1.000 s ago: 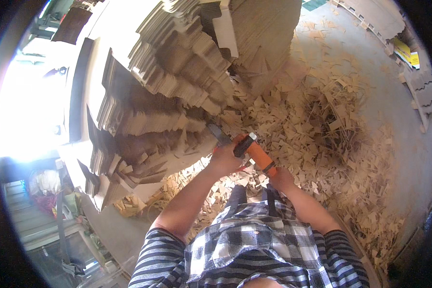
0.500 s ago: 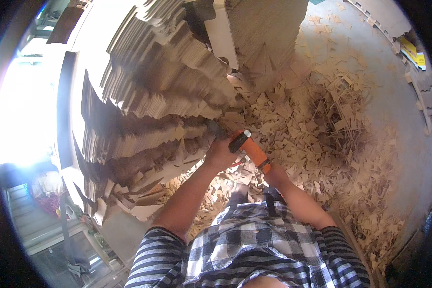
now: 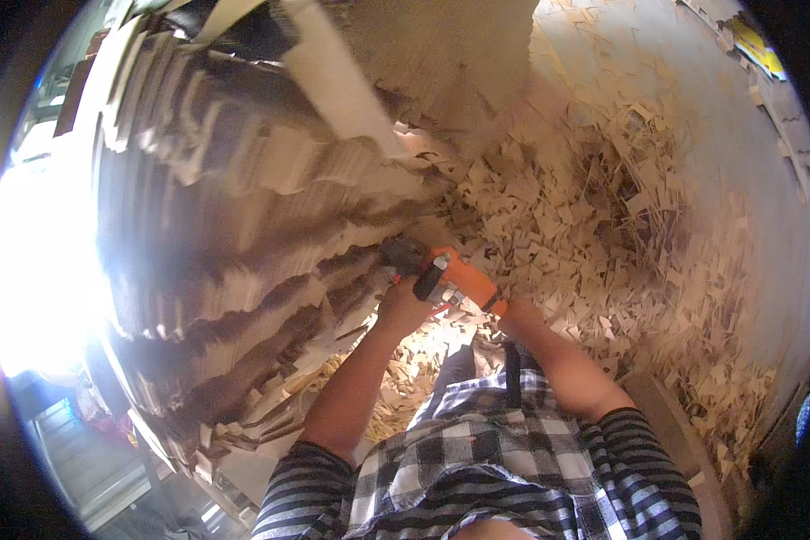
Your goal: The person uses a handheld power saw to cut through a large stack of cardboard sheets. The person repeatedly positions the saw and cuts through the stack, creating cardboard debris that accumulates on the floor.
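Orange tool in hands, more crosswise now

1. A grey floor shows along the right side.
2. Tan scraps lie thickly heaped across its middle.
3. Looser flat pieces spread over it toward the lower right.

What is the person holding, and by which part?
An orange tool: the left hand grips it near its dark front end, the right hand at its rear end.

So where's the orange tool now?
In the head view, the orange tool is near the centre, held by the left hand and right hand, right of the stacked sheets.
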Demonstrator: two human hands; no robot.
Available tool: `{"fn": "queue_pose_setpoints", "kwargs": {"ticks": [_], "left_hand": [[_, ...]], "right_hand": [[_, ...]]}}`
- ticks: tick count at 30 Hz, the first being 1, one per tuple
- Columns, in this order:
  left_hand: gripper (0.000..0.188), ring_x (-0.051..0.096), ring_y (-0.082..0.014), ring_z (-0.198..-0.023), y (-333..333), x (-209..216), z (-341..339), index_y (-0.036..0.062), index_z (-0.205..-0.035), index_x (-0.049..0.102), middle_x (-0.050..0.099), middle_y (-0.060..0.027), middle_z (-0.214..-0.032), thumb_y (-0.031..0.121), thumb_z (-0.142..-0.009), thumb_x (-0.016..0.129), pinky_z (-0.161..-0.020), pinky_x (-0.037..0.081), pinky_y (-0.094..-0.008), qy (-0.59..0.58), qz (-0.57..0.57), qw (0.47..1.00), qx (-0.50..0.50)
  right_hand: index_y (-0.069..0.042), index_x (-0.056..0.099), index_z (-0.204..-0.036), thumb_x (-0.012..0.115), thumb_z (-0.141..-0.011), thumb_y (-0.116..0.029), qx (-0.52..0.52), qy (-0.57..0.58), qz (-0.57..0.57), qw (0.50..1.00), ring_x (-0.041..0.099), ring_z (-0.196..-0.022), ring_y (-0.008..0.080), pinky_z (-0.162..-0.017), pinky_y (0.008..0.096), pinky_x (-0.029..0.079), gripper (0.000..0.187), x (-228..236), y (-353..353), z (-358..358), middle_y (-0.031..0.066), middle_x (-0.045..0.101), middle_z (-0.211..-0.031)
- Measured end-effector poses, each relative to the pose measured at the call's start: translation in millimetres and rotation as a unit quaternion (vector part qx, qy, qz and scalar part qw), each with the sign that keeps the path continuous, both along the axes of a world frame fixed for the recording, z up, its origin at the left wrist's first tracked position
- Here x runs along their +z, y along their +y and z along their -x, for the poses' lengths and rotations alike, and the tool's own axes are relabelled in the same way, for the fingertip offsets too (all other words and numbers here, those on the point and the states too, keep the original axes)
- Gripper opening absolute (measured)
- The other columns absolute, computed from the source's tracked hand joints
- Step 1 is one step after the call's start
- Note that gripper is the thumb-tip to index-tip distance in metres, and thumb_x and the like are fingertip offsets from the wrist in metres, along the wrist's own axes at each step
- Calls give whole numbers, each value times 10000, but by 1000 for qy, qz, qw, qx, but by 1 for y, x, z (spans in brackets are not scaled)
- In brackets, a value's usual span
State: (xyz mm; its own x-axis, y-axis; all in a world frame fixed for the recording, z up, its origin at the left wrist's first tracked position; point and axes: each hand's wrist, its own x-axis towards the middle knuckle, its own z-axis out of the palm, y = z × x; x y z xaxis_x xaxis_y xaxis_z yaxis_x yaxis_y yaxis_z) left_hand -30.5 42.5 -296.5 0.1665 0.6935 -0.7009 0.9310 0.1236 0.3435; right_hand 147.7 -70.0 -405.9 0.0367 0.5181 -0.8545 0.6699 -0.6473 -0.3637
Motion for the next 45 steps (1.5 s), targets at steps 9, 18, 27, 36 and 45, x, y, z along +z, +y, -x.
{"fn": "queue_pose_setpoints", "kwargs": {"ticks": [9,18,27,36,45], "left_hand": [[310,553,-319,-770,11,-9,-13,69,-877,565,579,-168,-786,242,-621,596,-670,427,-372,0,-40,999,-4],[341,551,-321,-751,7,-56,1,40,-876,553,576,-170,-764,259,-620,606,-650,427,-368,-21,-96,995,-29],[334,554,-311,-725,-15,-63,-15,29,-879,538,566,-175,-733,168,-580,587,-635,425,-371,-19,-13,1000,-14],[397,561,-302,-721,-81,-54,-65,33,-914,532,575,-155,-711,226,-588,647,-665,433,-361,-88,67,993,-30],[298,540,-291,-642,-36,-27,-40,-3,-854,513,552,-156,-698,129,-593,570,-595,431,-357,12,-22,998,64]], "right_hand": [[-35,585,-845,535,-636,-180,-20,43,18,999,559,-819,299,-698,367,442,259,-22,-2,4,157,587,-847],[-18,573,-803,554,-600,-208,-4,27,-75,997,576,-726,326,-631,407,469,279,-45,-8,9,168,588,-772],[-40,587,-830,575,-630,-229,-30,-11,32,999,565,-793,316,-686,383,451,275,-21,-34,-23,160,589,-830],[-37,584,-822,568,-630,-190,-27,-54,67,996,562,-787,311,-686,380,449,246,-11,-108,-54,171,583,-815],[-69,589,-806,547,-602,-160,51,-13,-79,995,565,-755,301,-650,387,453,227,-46,-24,-46,148,587,-777]]}}
